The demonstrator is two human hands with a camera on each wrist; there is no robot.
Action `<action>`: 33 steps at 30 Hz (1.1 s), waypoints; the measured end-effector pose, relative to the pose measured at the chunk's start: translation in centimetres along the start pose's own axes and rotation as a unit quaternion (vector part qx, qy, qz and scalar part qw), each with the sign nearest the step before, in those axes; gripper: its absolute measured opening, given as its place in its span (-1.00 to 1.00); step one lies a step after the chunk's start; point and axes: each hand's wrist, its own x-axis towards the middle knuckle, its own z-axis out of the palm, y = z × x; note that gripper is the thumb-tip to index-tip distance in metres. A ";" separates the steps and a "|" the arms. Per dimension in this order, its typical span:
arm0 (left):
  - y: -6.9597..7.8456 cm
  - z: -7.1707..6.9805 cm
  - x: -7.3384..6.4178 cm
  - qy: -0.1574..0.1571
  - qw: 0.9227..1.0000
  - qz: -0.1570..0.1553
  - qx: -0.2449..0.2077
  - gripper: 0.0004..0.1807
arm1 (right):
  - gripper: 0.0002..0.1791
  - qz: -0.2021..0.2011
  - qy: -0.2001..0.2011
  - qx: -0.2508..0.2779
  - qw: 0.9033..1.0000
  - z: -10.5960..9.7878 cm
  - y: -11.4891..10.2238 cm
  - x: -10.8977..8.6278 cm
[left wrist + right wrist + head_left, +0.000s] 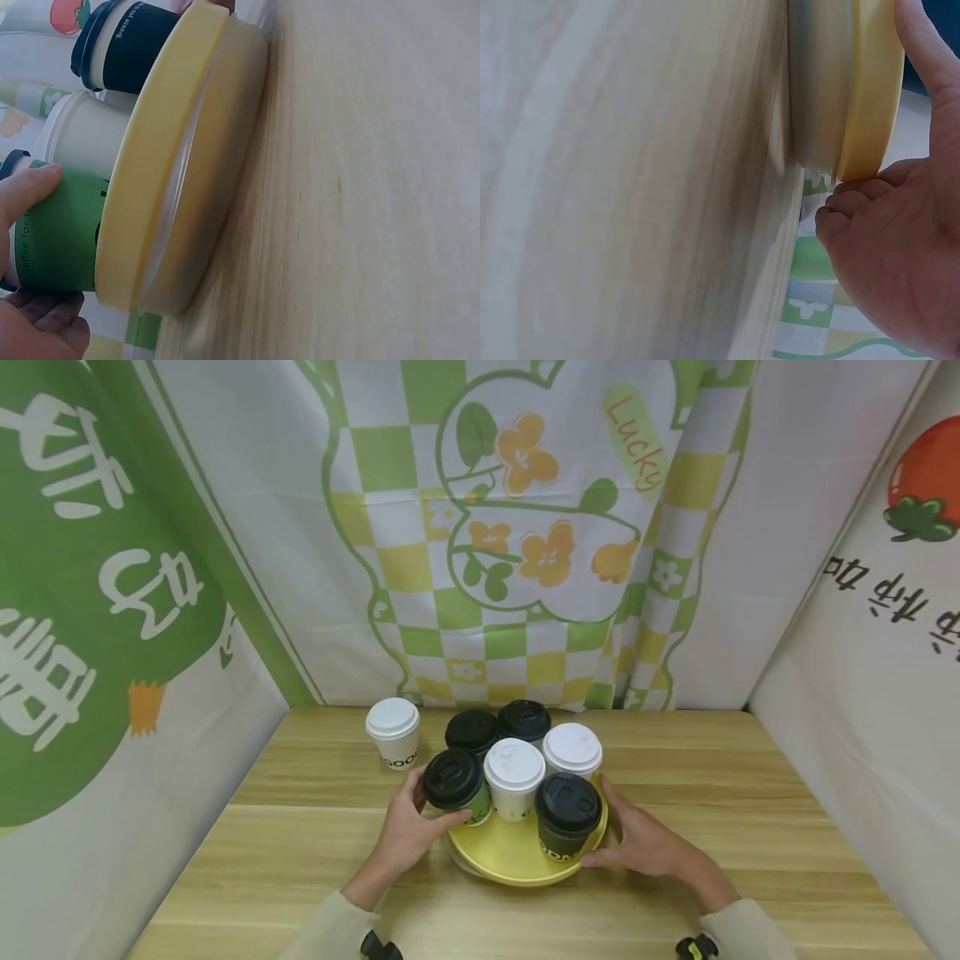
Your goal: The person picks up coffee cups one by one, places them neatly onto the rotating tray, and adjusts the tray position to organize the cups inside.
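Observation:
In the head view my left hand (408, 827) holds a green paper coffee cup (67, 232) with a black lid (453, 777), thumb in front, fingers behind. The cup stands at the left edge of a yellow round tray (517, 868). My right hand (645, 839) grips the tray's right rim, thumb at the front and fingers along the side. Beside that hand stands a dark cup (564, 835) with a black lid. A white cup (513, 781) is in the middle; another white-lidded cup (572, 747) and two black-lidded cups, one left (472, 731), one right (525, 720), stand behind.
A white-lidded cup (393, 735) stands on the wooden table (300, 843) left of the tray. Under the tray is a pale round base (217, 157). Printed cloths hang at the back (525, 635) and on both sides.

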 end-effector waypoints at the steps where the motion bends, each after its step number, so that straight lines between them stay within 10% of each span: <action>1: -0.1 0.0 0.1 0.000 1.000 -0.001 0.001 -0.14 | 0.55 0.001 -0.001 0.001 1.000 0.0 0.0 0.0; 17: -0.1 -0.5 -0.1 -0.051 0.997 0.002 0.050 0.06 | 0.55 0.004 0.005 0.005 1.000 0.1 -0.1 -0.3; 24: -0.5 -3.6 -0.6 -0.083 0.993 -0.012 0.088 0.07 | 0.57 0.002 0.008 0.009 1.000 0.3 -0.2 -0.3; 33: -1.0 -8.3 0.4 -0.024 0.988 -0.071 0.132 -0.10 | 0.59 0.012 0.018 0.026 0.999 0.9 -1.2 -0.8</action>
